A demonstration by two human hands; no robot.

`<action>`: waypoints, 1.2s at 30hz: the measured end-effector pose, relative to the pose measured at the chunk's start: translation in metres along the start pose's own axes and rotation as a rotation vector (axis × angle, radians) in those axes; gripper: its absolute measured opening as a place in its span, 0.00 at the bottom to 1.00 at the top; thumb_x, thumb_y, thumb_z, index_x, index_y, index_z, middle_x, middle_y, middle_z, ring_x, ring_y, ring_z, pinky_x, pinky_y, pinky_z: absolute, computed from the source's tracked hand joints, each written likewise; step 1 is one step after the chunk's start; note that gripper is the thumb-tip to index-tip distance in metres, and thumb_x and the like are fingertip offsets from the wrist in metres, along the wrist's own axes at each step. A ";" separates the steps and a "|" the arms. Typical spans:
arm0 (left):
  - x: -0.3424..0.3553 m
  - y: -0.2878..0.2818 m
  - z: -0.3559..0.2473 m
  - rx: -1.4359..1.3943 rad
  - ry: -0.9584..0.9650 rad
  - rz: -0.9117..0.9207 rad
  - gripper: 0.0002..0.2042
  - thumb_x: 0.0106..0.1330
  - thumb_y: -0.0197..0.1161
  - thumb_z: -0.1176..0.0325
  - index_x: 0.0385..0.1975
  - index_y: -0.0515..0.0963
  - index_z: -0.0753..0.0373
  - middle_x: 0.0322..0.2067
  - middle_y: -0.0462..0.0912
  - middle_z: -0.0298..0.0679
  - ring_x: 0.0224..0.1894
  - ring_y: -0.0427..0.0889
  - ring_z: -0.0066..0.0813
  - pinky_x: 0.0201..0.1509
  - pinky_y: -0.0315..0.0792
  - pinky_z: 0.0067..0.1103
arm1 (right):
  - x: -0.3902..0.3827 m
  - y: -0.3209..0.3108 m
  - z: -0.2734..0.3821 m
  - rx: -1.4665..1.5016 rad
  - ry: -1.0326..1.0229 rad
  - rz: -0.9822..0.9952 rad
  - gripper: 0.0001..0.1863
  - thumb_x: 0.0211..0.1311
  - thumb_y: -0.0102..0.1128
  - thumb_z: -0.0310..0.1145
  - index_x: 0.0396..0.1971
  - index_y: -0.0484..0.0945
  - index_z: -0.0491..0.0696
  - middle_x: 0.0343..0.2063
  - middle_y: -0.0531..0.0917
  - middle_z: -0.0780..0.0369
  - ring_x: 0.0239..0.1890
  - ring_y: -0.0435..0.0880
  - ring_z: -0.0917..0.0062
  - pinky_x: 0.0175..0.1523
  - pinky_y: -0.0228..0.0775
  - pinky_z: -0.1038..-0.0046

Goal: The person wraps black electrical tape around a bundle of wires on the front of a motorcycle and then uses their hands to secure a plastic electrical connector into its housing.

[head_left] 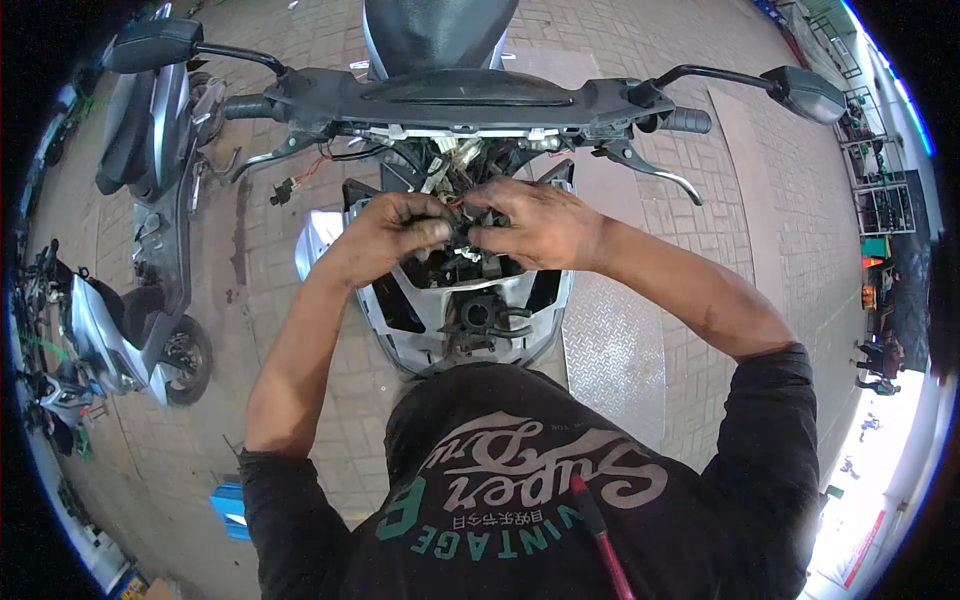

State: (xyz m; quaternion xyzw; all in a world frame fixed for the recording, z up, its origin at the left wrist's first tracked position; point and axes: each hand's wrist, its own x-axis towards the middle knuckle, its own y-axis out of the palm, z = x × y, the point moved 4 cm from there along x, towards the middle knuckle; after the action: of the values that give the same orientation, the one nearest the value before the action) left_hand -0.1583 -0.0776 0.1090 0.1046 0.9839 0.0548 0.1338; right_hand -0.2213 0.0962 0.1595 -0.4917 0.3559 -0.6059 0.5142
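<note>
The opened front of a scooter [480, 353] stands before me, its front cover off and wires bared beneath the handlebar [470, 95]. My left hand [393, 238] comes in from the left, thumb and fingers pinched at a dark piece among the wires. Opposite it, my right hand [540, 226] is closed in the same spot, fingertips nearly meeting those of the left. What exactly they grip is small and partly hidden by the fingers. Pale connectors and a wiring bundle [455, 158] show just above both hands.
Brake levers [655, 170] and mirrors [808, 94] stick out at both sides. A loose connector on red wires [286, 190] hangs at the left. Another scooter [150, 250] is parked further left. A metal tread plate [614, 370] lies on the paved floor at right.
</note>
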 end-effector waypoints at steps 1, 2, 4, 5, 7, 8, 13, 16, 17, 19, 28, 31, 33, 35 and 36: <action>0.001 -0.001 0.001 -0.149 -0.005 0.001 0.10 0.59 0.64 0.68 0.35 0.78 0.67 0.25 0.77 0.32 0.28 0.72 0.17 0.34 0.68 0.17 | 0.000 -0.001 0.000 -0.045 -0.023 0.043 0.17 0.46 0.61 0.24 0.39 0.76 0.49 0.49 0.70 0.52 0.49 0.75 0.59 0.48 0.74 0.65; 0.001 -0.002 0.000 -0.026 -0.009 -0.001 0.09 0.60 0.63 0.68 0.35 0.77 0.67 0.26 0.77 0.31 0.29 0.73 0.17 0.35 0.68 0.18 | -0.001 -0.001 -0.001 -0.030 -0.027 -0.008 0.16 0.46 0.60 0.24 0.39 0.76 0.48 0.49 0.70 0.52 0.50 0.75 0.59 0.49 0.74 0.65; 0.003 0.003 -0.010 0.214 -0.015 -0.003 0.08 0.61 0.62 0.69 0.35 0.76 0.66 0.27 0.76 0.30 0.30 0.73 0.18 0.36 0.68 0.18 | -0.005 -0.001 -0.003 -0.002 -0.032 -0.103 0.15 0.47 0.59 0.23 0.38 0.76 0.46 0.48 0.71 0.52 0.50 0.74 0.58 0.50 0.73 0.66; 0.003 0.006 -0.014 0.279 0.044 -0.060 0.09 0.60 0.63 0.69 0.35 0.76 0.67 0.27 0.77 0.33 0.30 0.74 0.21 0.36 0.69 0.20 | -0.006 -0.004 -0.005 0.079 0.046 -0.177 0.13 0.48 0.59 0.23 0.38 0.76 0.45 0.47 0.72 0.52 0.49 0.75 0.59 0.50 0.73 0.67; -0.003 0.012 -0.020 0.412 0.157 -0.174 0.09 0.59 0.63 0.69 0.35 0.78 0.68 0.27 0.79 0.39 0.30 0.77 0.27 0.37 0.70 0.23 | 0.001 -0.015 -0.003 0.245 0.204 -0.329 0.11 0.50 0.58 0.23 0.36 0.76 0.42 0.46 0.73 0.53 0.46 0.76 0.63 0.49 0.72 0.70; -0.006 0.016 -0.027 0.494 0.221 -0.202 0.09 0.58 0.63 0.69 0.34 0.77 0.68 0.28 0.79 0.40 0.31 0.77 0.31 0.38 0.71 0.25 | 0.008 -0.016 -0.006 0.360 0.320 -0.274 0.10 0.51 0.58 0.23 0.36 0.76 0.41 0.45 0.74 0.54 0.44 0.77 0.64 0.49 0.71 0.70; -0.019 0.023 -0.040 0.860 0.468 -0.287 0.09 0.54 0.63 0.73 0.33 0.75 0.67 0.34 0.77 0.46 0.37 0.78 0.46 0.41 0.71 0.31 | 0.027 -0.013 -0.018 0.676 0.630 -0.061 0.08 0.53 0.61 0.25 0.33 0.78 0.39 0.34 0.79 0.56 0.37 0.78 0.72 0.45 0.69 0.71; -0.028 0.029 -0.040 0.994 0.570 -0.385 0.10 0.53 0.63 0.73 0.35 0.74 0.65 0.36 0.76 0.45 0.39 0.77 0.45 0.43 0.71 0.33 | 0.030 -0.014 -0.017 0.612 0.617 -0.021 0.09 0.52 0.63 0.27 0.32 0.80 0.39 0.30 0.80 0.56 0.35 0.79 0.73 0.44 0.70 0.72; -0.030 0.029 -0.038 1.029 0.577 -0.407 0.11 0.52 0.63 0.73 0.35 0.73 0.64 0.37 0.75 0.44 0.40 0.76 0.45 0.43 0.71 0.33 | 0.031 -0.015 -0.016 0.579 0.607 -0.024 0.09 0.51 0.63 0.27 0.32 0.80 0.40 0.29 0.81 0.56 0.35 0.79 0.73 0.43 0.70 0.72; -0.033 0.029 -0.035 1.100 0.587 -0.453 0.11 0.52 0.63 0.73 0.35 0.73 0.63 0.38 0.75 0.44 0.41 0.76 0.44 0.44 0.71 0.32 | 0.034 -0.014 -0.016 0.572 0.694 0.018 0.10 0.51 0.64 0.29 0.32 0.80 0.40 0.28 0.81 0.56 0.33 0.79 0.72 0.43 0.70 0.72; -0.032 0.027 -0.041 1.002 0.478 -0.454 0.09 0.52 0.64 0.72 0.32 0.74 0.65 0.33 0.76 0.46 0.37 0.77 0.45 0.41 0.70 0.33 | 0.037 -0.012 -0.011 0.361 0.638 0.055 0.13 0.48 0.64 0.34 0.32 0.78 0.42 0.33 0.80 0.53 0.38 0.80 0.61 0.45 0.71 0.64; -0.025 0.022 -0.042 0.777 0.369 -0.423 0.09 0.53 0.64 0.70 0.31 0.75 0.66 0.29 0.79 0.48 0.33 0.78 0.48 0.39 0.71 0.34 | 0.036 -0.014 -0.005 0.214 0.552 0.039 0.13 0.46 0.63 0.32 0.33 0.76 0.43 0.36 0.77 0.54 0.42 0.78 0.58 0.46 0.70 0.63; -0.023 0.021 -0.043 0.726 0.247 -0.409 0.09 0.53 0.64 0.70 0.31 0.76 0.67 0.29 0.80 0.49 0.32 0.79 0.49 0.38 0.72 0.32 | 0.034 -0.015 -0.001 0.145 0.500 0.015 0.15 0.45 0.64 0.30 0.34 0.74 0.44 0.37 0.76 0.55 0.43 0.77 0.59 0.46 0.70 0.63; -0.020 0.021 -0.041 0.640 0.183 -0.383 0.10 0.53 0.65 0.69 0.31 0.76 0.67 0.29 0.81 0.50 0.33 0.80 0.48 0.38 0.72 0.31 | 0.029 -0.013 0.001 0.077 0.439 -0.031 0.17 0.45 0.63 0.30 0.37 0.73 0.44 0.38 0.75 0.55 0.43 0.77 0.60 0.45 0.71 0.62; -0.017 0.020 -0.037 0.580 0.178 -0.367 0.10 0.53 0.65 0.70 0.32 0.77 0.67 0.29 0.81 0.51 0.33 0.80 0.48 0.38 0.72 0.30 | 0.027 -0.013 0.002 0.056 0.424 -0.068 0.17 0.44 0.63 0.30 0.37 0.73 0.44 0.38 0.75 0.55 0.43 0.77 0.60 0.45 0.71 0.61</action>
State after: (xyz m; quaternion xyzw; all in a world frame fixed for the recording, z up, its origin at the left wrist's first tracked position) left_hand -0.1488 -0.0649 0.1511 -0.0453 0.9687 -0.2431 0.0200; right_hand -0.2226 0.0724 0.1782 -0.3504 0.4223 -0.7224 0.4208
